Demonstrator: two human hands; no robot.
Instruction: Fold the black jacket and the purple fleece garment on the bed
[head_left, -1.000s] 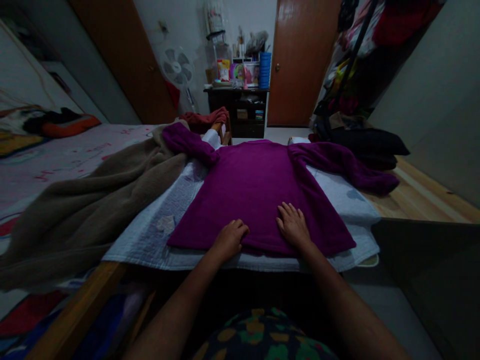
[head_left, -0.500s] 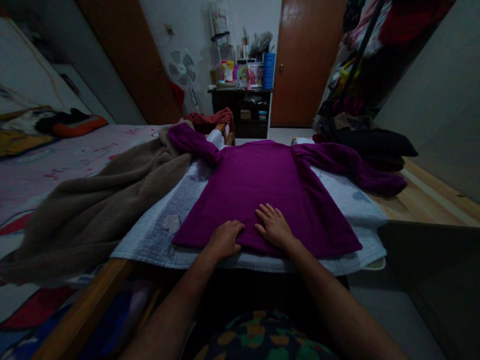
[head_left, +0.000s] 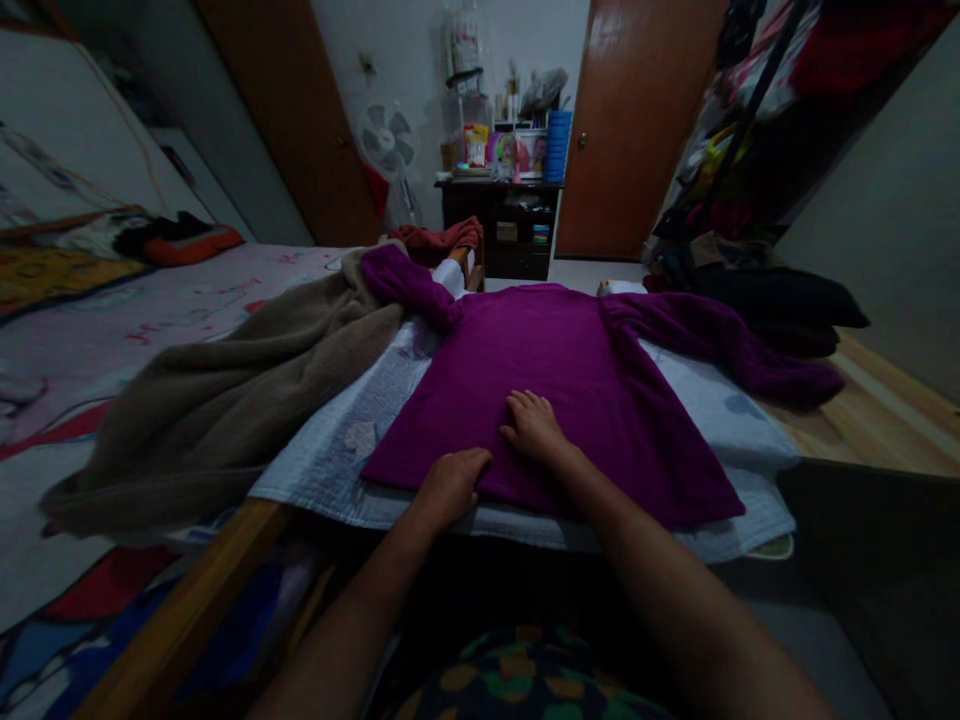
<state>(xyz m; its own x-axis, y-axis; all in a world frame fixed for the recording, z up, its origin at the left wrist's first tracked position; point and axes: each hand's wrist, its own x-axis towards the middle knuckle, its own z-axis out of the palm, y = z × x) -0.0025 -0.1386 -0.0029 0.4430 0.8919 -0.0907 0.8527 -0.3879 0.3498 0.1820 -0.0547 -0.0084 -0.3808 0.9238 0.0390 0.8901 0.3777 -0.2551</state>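
Left hand loosely curved, right hand spread, both on purple top; dark cabinet holds brown box

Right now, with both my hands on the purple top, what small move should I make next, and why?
I'd probably slide your right hand toward the right side of the purple top and smooth it: creases show below that shoulder, while the middle looks flatter. Your left hand rests at the near hem, so it could steady the fabric.
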